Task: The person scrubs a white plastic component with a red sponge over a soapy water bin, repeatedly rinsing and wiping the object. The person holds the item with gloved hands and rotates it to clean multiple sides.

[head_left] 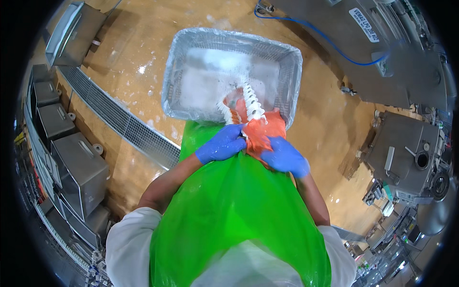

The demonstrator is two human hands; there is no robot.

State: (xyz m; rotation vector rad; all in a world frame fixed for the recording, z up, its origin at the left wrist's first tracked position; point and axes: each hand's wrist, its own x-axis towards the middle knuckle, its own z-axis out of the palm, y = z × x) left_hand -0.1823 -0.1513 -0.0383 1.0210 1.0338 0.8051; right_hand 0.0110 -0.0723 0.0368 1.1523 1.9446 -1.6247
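A white plastic part with toothed, ribbed edges (252,103) leans over the near rim of a grey tub (229,34), its far end toward the suds inside. A ribbed orange patch shows between its white edges. My left hand (222,143), in a blue glove, is closed at the part's near end beside the red-orange cloth. Bunched over the part's right side is this wet cloth (258,136). My right hand (285,156), also blue-gloved, grips the cloth, slightly blurred. My fingers hide the part's near end.
Whitish foam (205,71) lies in the tub. A green apron (239,205) covers my front up to the tub. Left on the tan floor runs a drain grate (119,117), beside metal bins (81,160). Steel machines (406,148) stand right; a blue hose (315,31) hangs far right.
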